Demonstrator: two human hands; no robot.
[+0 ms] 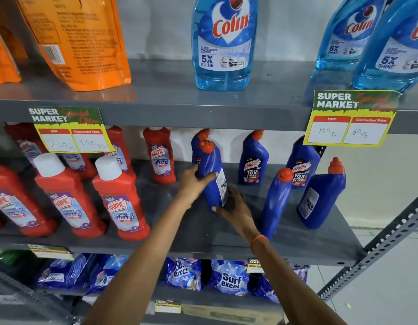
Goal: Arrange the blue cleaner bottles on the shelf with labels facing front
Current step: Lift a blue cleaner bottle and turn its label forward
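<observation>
On the middle grey shelf (pixel 304 245) both my hands hold a blue cleaner bottle (pixel 209 167) with a red cap, its back label turned to the right. My left hand (pixel 193 184) grips its left side at mid height. My right hand (pixel 233 207) grips its base from the right. Another blue bottle stands close behind it, only its cap (pixel 204 133) showing. Two blue bottles at the back, one (pixel 253 160) in the middle and one (pixel 301 165) further right, face front with their labels. Two front bottles, one (pixel 274 202) beside my right wrist and one (pixel 320 195) near the shelf's end, show side or back.
Several red bathroom cleaner bottles (pixel 120 200) fill the left half of the same shelf. Light blue glass cleaner bottles (pixel 223 43) and orange pouches (pixel 79 38) stand on the shelf above. Price tags (pixel 348 123) hang from that shelf's edge. Detergent packs (pixel 229 280) lie below.
</observation>
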